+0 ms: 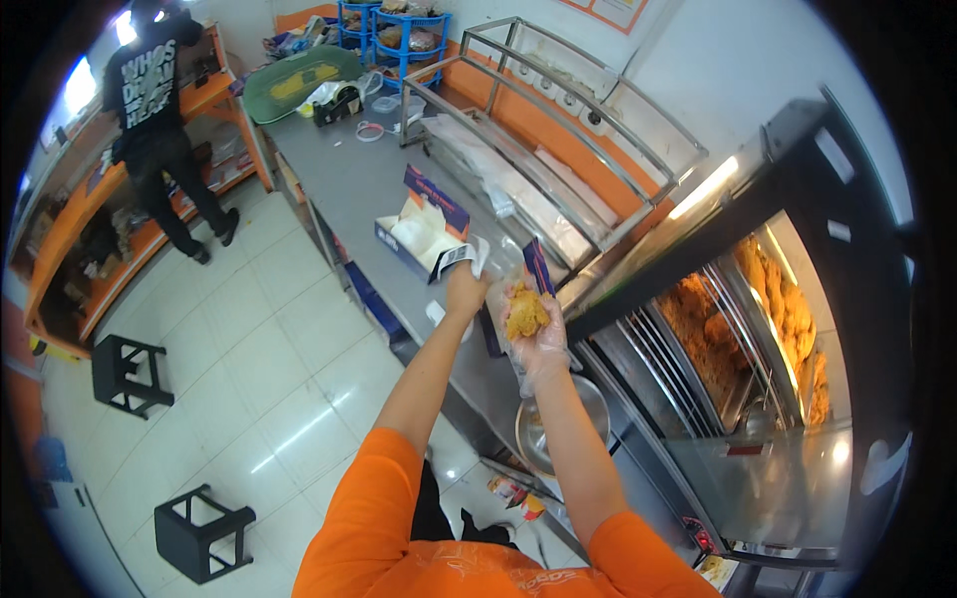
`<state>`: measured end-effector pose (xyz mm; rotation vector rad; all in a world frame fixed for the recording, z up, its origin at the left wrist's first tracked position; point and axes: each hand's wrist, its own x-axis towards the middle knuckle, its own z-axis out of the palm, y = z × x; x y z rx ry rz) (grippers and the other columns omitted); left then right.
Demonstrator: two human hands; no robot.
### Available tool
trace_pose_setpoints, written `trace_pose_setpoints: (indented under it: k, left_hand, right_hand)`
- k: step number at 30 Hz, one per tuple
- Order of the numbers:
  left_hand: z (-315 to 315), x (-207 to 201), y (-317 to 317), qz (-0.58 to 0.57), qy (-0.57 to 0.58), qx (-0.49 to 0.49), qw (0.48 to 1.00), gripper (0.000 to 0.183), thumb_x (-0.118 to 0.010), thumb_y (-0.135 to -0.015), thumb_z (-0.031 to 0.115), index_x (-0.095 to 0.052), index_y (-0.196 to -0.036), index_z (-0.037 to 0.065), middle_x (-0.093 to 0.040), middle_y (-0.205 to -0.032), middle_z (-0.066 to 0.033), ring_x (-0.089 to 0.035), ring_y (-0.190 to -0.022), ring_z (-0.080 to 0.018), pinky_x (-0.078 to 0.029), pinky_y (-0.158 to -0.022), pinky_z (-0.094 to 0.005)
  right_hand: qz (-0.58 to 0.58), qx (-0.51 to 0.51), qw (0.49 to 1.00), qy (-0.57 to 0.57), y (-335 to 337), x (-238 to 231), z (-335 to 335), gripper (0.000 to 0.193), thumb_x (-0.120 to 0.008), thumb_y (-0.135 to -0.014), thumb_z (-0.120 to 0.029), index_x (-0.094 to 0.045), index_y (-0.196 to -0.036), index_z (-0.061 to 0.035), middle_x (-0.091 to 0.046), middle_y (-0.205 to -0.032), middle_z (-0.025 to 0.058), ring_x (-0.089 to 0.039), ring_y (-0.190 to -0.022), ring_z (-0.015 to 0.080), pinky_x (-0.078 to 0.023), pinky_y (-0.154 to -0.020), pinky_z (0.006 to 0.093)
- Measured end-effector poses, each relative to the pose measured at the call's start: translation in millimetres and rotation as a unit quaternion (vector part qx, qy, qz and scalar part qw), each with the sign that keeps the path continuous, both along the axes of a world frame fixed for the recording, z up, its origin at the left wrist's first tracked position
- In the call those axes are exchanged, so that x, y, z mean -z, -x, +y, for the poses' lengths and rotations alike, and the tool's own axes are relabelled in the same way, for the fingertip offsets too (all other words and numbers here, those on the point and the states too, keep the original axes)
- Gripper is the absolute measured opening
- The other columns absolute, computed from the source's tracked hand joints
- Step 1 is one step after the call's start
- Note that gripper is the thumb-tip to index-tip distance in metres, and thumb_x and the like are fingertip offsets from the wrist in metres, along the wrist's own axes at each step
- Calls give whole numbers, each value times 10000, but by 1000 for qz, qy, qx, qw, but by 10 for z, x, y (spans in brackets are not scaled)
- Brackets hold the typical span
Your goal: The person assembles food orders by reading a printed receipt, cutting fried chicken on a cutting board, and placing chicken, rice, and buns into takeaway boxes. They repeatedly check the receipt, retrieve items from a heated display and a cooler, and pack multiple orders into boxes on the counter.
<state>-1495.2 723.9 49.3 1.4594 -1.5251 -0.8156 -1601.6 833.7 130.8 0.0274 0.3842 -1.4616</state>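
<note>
— Two hands over the steel table; where was the chicken?
— Right hand, gloved, cupped the fried chicken piece. Just to its left, the left hand pinched a paper sleeve shut, beside the open box.

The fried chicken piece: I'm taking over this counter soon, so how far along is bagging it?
Done: the gloved right hand has lifted a fried chicken piece. In hand: the left hand holds a thin clear bag beside it. Left: the piece is not yet inside; more chicken sits in the warmer.
</note>
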Motion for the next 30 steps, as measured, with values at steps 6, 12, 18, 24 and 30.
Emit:
trace_pose_setpoints:
  k: [6,12,18,24,30]
  left_hand:
    - [-318,-149,-179,-258,-3,206,944,416,-749,-719,319,-636,-1055,103,-668,-969,-149,-640,-931,-311,-515,-792,-419]
    - [417,44,-884,-189,-64,91,976,375,-701,-751,304,-620,-987,24,-642,-897,-195,-619,-894,-363,-505,-769,-447]
    - [823,177,-1136,-128,-68,24,989,352,-657,-771,255,-571,-966,-25,-612,-913,-255,-592,-883,-436,-484,-775,-500]
    - [811,145,-1097,-66,-87,5,994,316,-598,-773,238,-590,-887,-56,-619,-866,-277,-587,-846,-452,-451,-805,-507]
    - [760,153,-1142,-67,-122,44,989,412,-604,-759,258,-582,-981,-88,-617,-928,-300,-594,-889,-454,-475,-805,-492]
  right_hand:
    - [113,99,982,-114,172,423,-355,327,-602,-771,-177,-561,-1086,-98,-591,-1066,117,-597,-938,255,-532,-791,415]
    - [608,77,777,-147,-81,786,-414,394,-644,-710,-125,-536,-1084,-63,-606,-1002,140,-609,-880,273,-518,-773,399]
    - [899,-39,427,-96,-230,845,-290,535,-669,-741,-207,-488,-1173,52,-518,-1211,285,-543,-1087,382,-431,-938,432]
    - [976,-62,204,-36,-394,678,-257,621,-556,-846,-288,-398,-1324,75,-428,-1332,309,-450,-1224,395,-364,-1032,436]
    - [950,-125,270,96,-518,424,-176,391,-611,-761,-200,-621,-1121,-48,-630,-1125,152,-595,-1058,296,-439,-925,436]
